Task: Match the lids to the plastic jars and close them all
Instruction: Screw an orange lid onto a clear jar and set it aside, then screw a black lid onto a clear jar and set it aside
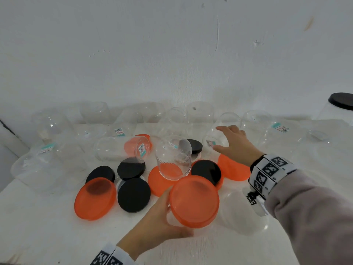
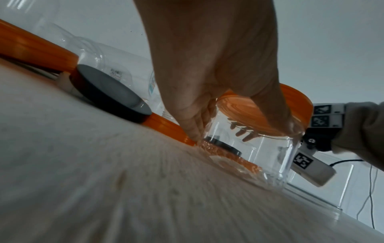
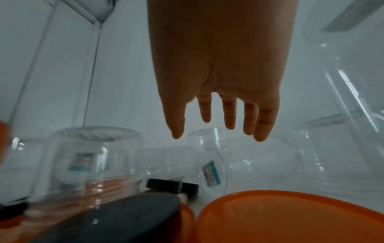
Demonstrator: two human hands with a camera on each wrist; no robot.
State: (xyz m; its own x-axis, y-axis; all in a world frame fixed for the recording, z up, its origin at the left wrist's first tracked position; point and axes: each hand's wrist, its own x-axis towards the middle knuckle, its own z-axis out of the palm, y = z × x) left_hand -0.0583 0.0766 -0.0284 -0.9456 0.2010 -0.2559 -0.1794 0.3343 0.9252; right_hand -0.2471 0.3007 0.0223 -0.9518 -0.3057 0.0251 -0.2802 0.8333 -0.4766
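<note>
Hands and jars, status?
Left hand grips orange-lidded jar. Right hand open, reaching for tipped jar. Loose lids crowd the table between.

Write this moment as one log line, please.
left hand: grips orange-lidded jar | right hand: open, reaching toward clear jar | loose lids on table

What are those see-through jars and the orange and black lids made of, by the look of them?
The jar that the left hand grips looks like clear, glossy plastic: you see straight through its wall. Its orange lid seems translucent plastic, since light glows through it. The black lid looks opaque and matte, probably plastic too.
</note>
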